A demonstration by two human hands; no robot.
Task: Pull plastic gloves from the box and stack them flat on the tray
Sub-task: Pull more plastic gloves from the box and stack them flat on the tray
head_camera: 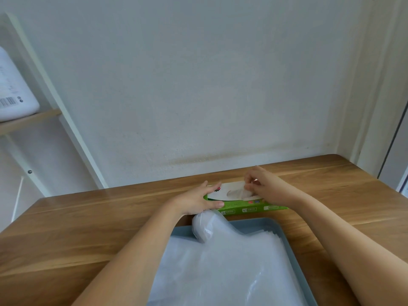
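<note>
A green and white glove box (249, 206) lies flat on the wooden table, just beyond the tray. My left hand (196, 200) holds its left end, fingers over the top and thumb along the front face. My right hand (263, 184) is at the slot on top and pinches a clear plastic glove (237, 192) that sticks out of the opening. A blue-grey tray (280, 234) sits close to me. On it lies a flat stack of clear gloves (220, 268), with one thumb part (204, 226) puffed up over the tray's far rim.
The wooden table (77, 228) runs to a white wall at the back. Its right edge curves off at far right. A white shelf frame (66, 120) stands at left, with a white bottle (13, 91) on a wooden shelf.
</note>
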